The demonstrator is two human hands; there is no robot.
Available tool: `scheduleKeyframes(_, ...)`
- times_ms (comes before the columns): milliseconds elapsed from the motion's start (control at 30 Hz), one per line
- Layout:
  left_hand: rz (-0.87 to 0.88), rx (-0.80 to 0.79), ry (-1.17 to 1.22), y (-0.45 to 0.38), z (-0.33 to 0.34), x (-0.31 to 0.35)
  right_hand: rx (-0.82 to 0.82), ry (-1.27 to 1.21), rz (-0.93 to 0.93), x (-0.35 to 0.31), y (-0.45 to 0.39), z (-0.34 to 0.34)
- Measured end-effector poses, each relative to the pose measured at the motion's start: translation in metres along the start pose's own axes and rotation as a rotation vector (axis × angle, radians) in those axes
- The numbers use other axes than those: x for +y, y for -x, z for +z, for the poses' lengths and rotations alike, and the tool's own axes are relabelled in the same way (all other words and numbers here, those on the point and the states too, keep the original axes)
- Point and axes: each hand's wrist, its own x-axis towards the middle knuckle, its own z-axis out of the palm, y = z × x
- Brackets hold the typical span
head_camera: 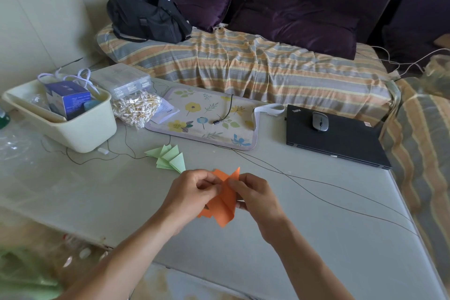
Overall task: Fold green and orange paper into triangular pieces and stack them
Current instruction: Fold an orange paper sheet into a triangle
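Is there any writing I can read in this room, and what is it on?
"ThinkPad": on the lid of the closed black laptop, near its far left corner.
Blue box in the cream tub: print too small to read.
White leaflet on the flowered mat: too blurred.
Black bag: white mark, only partly seen.

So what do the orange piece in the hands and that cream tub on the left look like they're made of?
Orange piece: matte paper, going by its sharp creases and thin, crisp edges. Cream tub: probably molded plastic, given its smooth, slightly glossy walls, rounded corners and rolled rim.
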Motion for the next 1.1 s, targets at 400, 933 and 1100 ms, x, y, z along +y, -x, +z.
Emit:
scheduleKeyframes(400,-0.04,0.025,0.042,-0.008,0.0,-0.004,-0.121,0.263,-0.064,-0.004,0.007,0.003)
scheduleKeyframes(933,-0.008,0.035,0.168,-0.01,-0.001,-0.006,-0.197,0.355,-0.184,-0.001,0.009,0.006)
scheduleKeyframes(1100,0.0,0.074,0.166,-0.009,-0.001,-0.004,-0.225,0.313,-0.166,-0.001,0.009,0.007)
